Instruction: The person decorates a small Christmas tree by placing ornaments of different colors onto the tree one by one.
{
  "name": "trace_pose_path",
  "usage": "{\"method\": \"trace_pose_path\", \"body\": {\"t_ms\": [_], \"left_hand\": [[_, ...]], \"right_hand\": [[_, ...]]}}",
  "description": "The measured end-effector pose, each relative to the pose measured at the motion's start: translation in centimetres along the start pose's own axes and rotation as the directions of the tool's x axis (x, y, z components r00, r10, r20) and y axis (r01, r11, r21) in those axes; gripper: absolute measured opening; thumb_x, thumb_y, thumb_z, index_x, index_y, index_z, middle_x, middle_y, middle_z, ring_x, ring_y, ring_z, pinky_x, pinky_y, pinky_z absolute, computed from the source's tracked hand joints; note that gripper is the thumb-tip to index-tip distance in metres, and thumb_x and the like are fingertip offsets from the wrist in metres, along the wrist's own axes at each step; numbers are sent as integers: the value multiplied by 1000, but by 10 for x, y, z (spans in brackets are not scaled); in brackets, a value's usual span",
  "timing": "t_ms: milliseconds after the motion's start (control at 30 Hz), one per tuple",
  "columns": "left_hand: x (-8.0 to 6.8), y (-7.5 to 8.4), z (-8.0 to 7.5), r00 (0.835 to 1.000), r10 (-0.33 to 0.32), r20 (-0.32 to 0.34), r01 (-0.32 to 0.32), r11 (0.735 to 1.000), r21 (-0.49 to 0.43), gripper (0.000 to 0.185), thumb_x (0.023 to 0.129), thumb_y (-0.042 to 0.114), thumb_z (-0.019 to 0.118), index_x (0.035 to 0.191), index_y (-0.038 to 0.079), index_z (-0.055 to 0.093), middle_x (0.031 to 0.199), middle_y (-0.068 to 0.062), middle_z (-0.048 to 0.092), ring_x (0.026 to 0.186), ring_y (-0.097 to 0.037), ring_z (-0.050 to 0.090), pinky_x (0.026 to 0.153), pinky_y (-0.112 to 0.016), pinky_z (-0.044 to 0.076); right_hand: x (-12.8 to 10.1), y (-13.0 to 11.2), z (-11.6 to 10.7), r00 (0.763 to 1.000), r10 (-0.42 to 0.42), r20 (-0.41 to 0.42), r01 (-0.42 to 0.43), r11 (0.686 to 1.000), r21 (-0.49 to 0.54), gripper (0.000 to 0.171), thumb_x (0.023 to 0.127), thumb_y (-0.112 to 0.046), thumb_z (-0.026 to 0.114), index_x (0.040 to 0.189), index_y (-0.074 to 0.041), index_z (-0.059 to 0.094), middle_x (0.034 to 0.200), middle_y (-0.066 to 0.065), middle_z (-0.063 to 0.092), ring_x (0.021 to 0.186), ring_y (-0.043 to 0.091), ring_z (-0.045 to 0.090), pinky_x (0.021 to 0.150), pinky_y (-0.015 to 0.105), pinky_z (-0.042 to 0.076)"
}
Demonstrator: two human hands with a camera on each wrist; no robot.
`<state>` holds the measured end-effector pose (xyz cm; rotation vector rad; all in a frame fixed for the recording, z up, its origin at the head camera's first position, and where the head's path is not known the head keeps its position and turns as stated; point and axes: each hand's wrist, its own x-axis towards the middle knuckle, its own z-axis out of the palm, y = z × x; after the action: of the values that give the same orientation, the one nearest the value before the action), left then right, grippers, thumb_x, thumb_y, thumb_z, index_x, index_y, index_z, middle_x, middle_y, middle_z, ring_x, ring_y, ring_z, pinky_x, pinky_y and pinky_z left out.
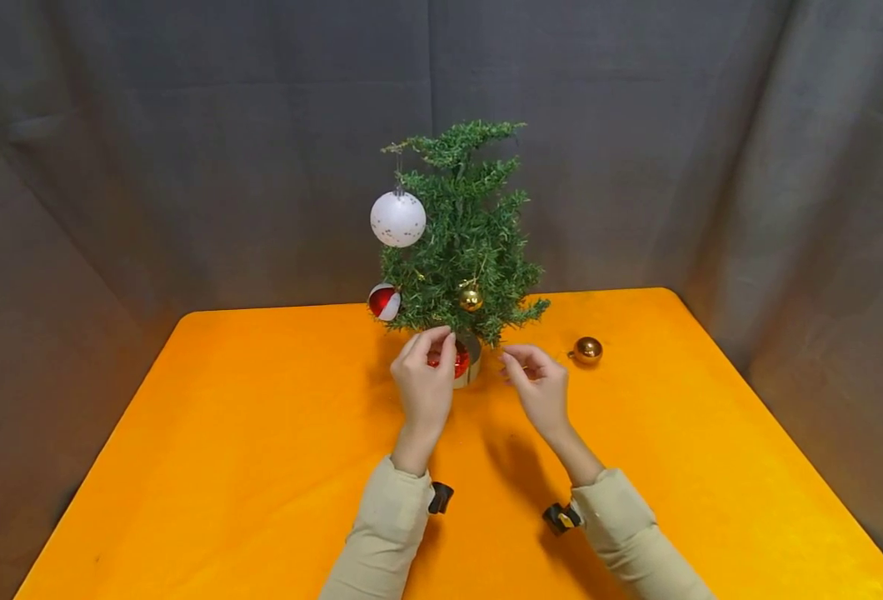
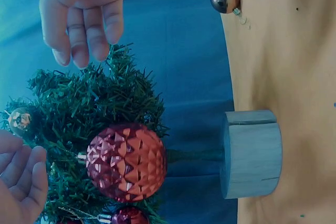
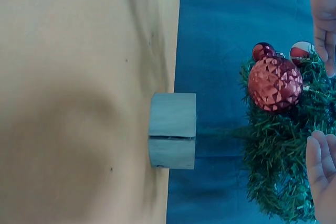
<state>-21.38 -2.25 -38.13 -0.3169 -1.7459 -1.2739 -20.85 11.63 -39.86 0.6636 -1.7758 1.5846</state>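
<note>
A small artificial Christmas tree (image 1: 460, 242) stands upright on the table. My left hand (image 1: 424, 383) is at its lower front, thumb and index fingertips close together, right above a large faceted red bauble (image 2: 126, 162). The bauble's cap (image 2: 82, 156) points toward those fingertips; I cannot tell whether they pinch its string. In the head view the left hand partly covers this bauble. To the right, my right hand (image 1: 541, 385) hovers by the lower branches with loosely bent fingers. Nothing shows between its fingertips. Its fingers (image 2: 94, 38) look relaxed in the left wrist view.
Hanging on the tree are a white bauble (image 1: 398, 219), a red-and-white one (image 1: 385, 302), a small gold one (image 1: 471, 297) and a smaller red one (image 3: 263, 52). A bronze bauble (image 1: 587, 351) lies on the orange tabletop (image 1: 261, 433). The tree's base is a wooden block (image 2: 254, 153).
</note>
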Motion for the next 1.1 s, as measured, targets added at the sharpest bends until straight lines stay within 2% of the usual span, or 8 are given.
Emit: {"method": "trace_pose_path", "body": {"t_ms": [267,367,533,600,700,800,900,1100], "left_hand": [[-1,6,4,999,26,30,-26,1000,-9,6,78,0,66,81,-4,68,73,-11,64,57,-18,58,53,-23,49],[-1,9,7,998,36,54,-37,999,6,6,78,2,66,82,-3,68,74,-10,64,58,-16,58,55,-21,49],[0,17,9,989,89,120,-88,996,-9,8,79,3,66,85,-4,68,74,-9,64,60,-15,59,57,-20,48],[2,21,9,982,116,149,-114,993,-27,10,80,3,65,86,-4,68,75,-9,64,61,-15,58,57,-19,48],[10,29,8,972,156,175,-149,987,-52,10,82,5,64,87,-3,68,76,-8,64,60,-13,57,55,-18,46],[20,37,7,964,193,181,-183,980,-72,10,82,5,63,88,-3,68,76,-9,63,59,-13,55,51,-20,45],[29,43,5,957,225,184,-213,973,-84,11,81,4,65,88,-3,68,78,-10,64,63,-15,57,55,-21,47],[44,54,3,938,261,227,-252,965,-69,12,79,4,66,89,-4,68,86,-12,65,79,-21,61,72,-23,48]], "right_hand": [[-3,4,-10,999,25,-23,-26,999,-30,8,78,19,53,85,19,58,71,31,57,53,32,58,51,21,50],[-5,6,-12,999,30,-24,-31,999,-28,8,78,20,53,85,18,58,70,29,57,53,27,58,50,20,49],[-7,6,-15,998,51,-21,-51,998,-21,8,78,19,53,84,18,59,70,23,60,56,6,59,48,27,50],[-7,5,-15,998,58,-20,-59,998,-21,8,78,19,53,84,19,59,70,23,59,57,2,58,47,30,50],[-8,4,-16,998,60,-19,-61,998,-22,8,78,19,53,84,19,58,69,28,58,55,7,59,46,31,50],[-8,3,-16,998,61,-16,-61,998,-29,7,78,19,54,84,19,58,69,31,56,52,21,59,46,32,49],[-9,2,-17,998,69,-15,-69,997,-38,7,78,19,54,84,19,58,68,28,57,51,32,56,45,33,49],[-12,12,-20,997,77,-17,-77,997,-26,8,79,18,54,84,17,59,68,25,58,51,30,57,45,31,49]]}}
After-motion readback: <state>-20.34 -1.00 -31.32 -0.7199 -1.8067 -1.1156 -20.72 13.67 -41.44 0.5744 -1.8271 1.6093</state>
